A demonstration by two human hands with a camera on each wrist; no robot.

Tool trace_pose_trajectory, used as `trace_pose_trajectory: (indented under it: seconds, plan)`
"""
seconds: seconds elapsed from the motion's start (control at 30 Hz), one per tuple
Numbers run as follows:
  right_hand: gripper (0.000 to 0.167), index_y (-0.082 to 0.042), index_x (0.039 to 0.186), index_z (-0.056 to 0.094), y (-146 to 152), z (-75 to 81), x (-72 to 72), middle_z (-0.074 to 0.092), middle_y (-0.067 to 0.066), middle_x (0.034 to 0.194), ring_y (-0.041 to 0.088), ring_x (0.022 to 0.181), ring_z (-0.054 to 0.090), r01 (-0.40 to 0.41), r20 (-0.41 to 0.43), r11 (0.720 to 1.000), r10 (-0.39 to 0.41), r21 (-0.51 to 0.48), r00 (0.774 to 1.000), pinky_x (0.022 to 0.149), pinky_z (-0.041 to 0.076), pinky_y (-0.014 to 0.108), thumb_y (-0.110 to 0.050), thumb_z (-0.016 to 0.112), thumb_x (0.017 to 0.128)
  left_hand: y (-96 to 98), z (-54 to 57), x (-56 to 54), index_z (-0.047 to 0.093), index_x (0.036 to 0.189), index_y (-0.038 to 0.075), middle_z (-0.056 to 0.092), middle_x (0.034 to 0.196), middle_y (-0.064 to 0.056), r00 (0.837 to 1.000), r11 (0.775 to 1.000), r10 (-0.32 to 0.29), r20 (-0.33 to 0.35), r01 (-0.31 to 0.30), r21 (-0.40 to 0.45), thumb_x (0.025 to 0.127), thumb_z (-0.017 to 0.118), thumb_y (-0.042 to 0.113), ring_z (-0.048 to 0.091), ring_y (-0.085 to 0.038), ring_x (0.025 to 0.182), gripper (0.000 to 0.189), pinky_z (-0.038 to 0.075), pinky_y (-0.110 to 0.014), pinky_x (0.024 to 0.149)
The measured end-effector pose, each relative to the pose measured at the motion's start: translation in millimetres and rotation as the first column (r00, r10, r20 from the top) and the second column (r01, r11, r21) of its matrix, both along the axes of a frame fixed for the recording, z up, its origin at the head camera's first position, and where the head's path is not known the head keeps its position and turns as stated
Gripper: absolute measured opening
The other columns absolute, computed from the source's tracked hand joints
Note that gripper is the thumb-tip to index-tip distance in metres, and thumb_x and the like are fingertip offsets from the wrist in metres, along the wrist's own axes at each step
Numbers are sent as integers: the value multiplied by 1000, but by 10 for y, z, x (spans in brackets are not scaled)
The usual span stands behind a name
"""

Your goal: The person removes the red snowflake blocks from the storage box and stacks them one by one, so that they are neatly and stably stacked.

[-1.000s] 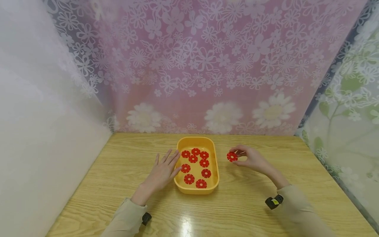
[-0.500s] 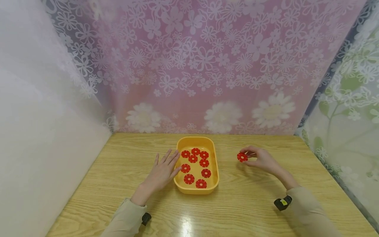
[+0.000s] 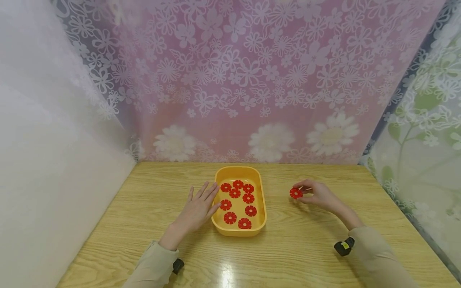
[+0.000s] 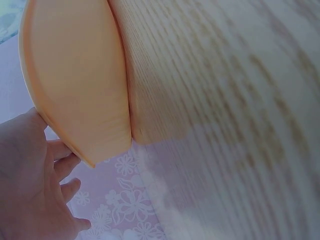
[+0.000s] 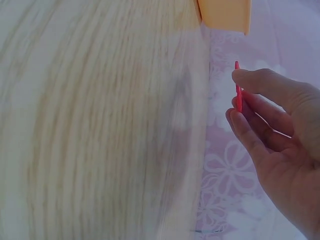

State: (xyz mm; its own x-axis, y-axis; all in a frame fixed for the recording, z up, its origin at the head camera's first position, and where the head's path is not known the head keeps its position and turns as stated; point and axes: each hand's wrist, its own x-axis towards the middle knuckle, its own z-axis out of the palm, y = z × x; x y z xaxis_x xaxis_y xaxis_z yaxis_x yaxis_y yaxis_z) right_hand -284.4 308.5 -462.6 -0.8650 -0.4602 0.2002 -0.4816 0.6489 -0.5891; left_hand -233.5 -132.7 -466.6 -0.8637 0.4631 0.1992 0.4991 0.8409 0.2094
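My right hand [image 3: 317,195] pinches a red notched plastic disc [image 3: 296,193] between thumb and fingers, to the right of a yellow tub. Seen edge-on in the right wrist view, the disc [image 5: 238,90] is thin and held above the table. My left hand [image 3: 196,208] rests on the left rim of the yellow tub [image 3: 239,232], fingers spread and fairly straight. In the left wrist view, the left hand's fingers touch the tub's edge [image 4: 75,145]. Several more red notched discs [image 3: 230,218] lie inside the tub, most apart, with a few touching near its far end.
The tub stands on a wooden table [image 3: 288,256]. Behind the table hangs a pink flowered cloth [image 3: 230,100]. A white wall [image 3: 65,140] flanks the left side, and a green-and-white flowered cloth [image 3: 421,152] the right. Each wrist carries a black strap device [image 3: 343,247].
My right hand has moved right, away from the tub, with the disc, then come slightly lower. My left hand and the discs in the tub have stayed in place.
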Motion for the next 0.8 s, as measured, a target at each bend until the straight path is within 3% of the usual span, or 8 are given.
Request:
trace_pose_trajectory:
  seconds: [0.4, 0.8]
  plan:
    - [40, 9, 118, 67, -58, -135, -15, 69, 21, 108, 34, 94, 70, -92, 61, 995, 90, 37, 994, 79, 60, 36, -1, 82, 82, 6, 5, 6, 30, 160, 11, 30, 165, -6, 1000, 1000, -5, 0, 5, 11, 108, 46, 41, 13, -29, 156, 62, 5, -67, 120]
    - [35, 3, 116, 69, -80, -179, -21, 68, 15, 108, 30, 96, 69, -104, 49, 985, 99, 136, 994, 80, 60, 34, -1, 81, 83, 12, 8, 6, 35, 158, 7, 33, 164, -10, 1000, 999, -20, -9, 20, 41, 108, 49, 36, 19, -36, 154, 60, 7, -69, 118]
